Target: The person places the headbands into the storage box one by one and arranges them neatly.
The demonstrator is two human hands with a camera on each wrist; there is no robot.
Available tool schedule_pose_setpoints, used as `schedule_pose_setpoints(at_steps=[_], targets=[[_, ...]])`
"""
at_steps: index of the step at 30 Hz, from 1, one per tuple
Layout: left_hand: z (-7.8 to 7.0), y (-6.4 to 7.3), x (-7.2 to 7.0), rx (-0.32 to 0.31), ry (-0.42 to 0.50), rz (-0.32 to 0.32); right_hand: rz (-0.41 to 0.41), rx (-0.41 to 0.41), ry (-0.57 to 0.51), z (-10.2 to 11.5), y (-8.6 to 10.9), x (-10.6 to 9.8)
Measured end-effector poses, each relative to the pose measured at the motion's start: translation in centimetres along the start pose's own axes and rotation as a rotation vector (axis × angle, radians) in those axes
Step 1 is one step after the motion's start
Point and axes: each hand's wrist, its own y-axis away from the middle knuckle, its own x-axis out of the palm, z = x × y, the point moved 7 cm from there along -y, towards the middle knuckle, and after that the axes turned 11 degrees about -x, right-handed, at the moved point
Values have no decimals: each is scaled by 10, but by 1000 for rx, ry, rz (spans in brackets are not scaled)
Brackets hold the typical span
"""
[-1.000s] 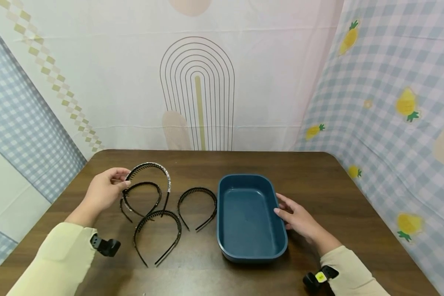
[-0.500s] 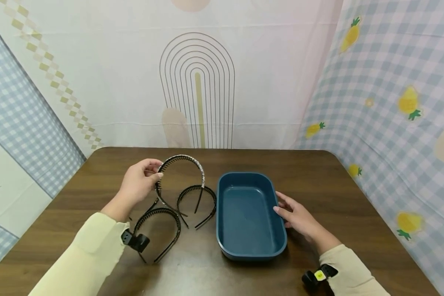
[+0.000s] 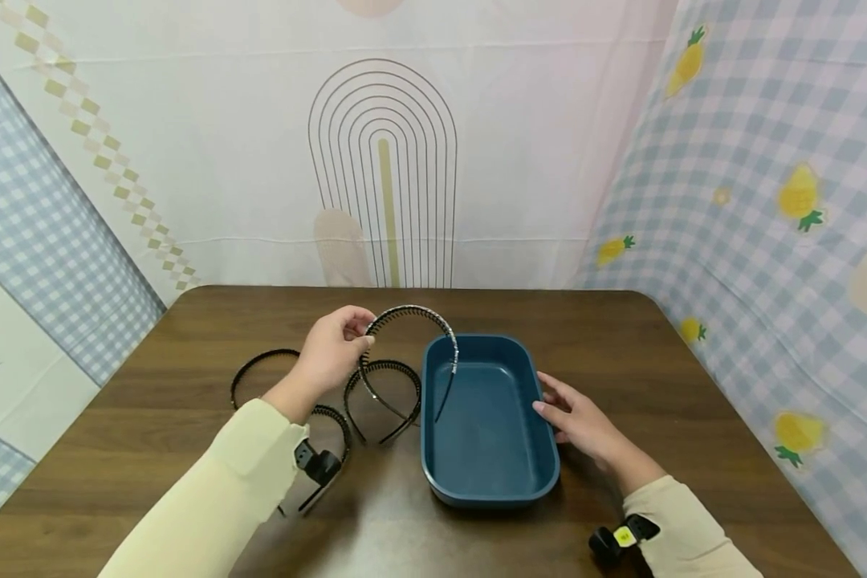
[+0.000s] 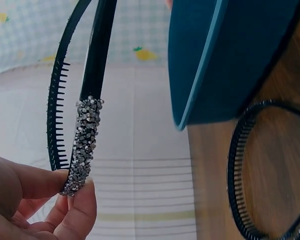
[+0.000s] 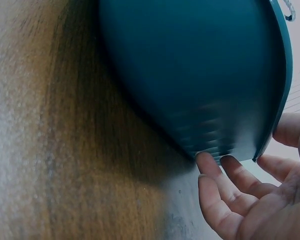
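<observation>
My left hand point(image 3: 330, 347) pinches one side of a black headband point(image 3: 413, 309) between thumb and fingers. Silver rhinestones cover part of this headband, and small teeth line its inner side, as the left wrist view shows. It is raised over the table, its right leg overlapping the left rim of a blue plastic tub point(image 3: 487, 433) in the head view. On the tub's right side my right hand point(image 3: 581, 425) holds the wall, thumb at the rim and fingers against the outside. The tub's inside shows no contents.
Behind the raised headband a black toothed headband point(image 3: 410, 371) lies on the brown table point(image 3: 621, 337). Another black headband point(image 3: 267, 353) and a third headband point(image 3: 348, 437) lie farther left, partly hidden by my left arm. A patterned cloth point(image 3: 520, 160) hangs behind the table.
My left hand has carried the rhinestone headband rightward, from above the left headbands to the tub's left rim. My right hand and the tub have stayed in place.
</observation>
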Motion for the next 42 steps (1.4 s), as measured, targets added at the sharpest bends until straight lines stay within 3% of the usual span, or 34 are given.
schedule_pose_setpoints(at_steps=[13, 23, 31, 42], targets=[[-20, -7, 42, 9, -37, 63, -12, 4, -16, -1, 1, 2], [-30, -4, 76, 75, -113, 123, -12, -21, -18, 0, 1, 1], [-29, 1, 99, 35, -151, 207, -3, -10, -5, -1, 2, 2], [-23, 1, 120, 39, -217, 271, 3, -6, 10, 1, 5, 2]])
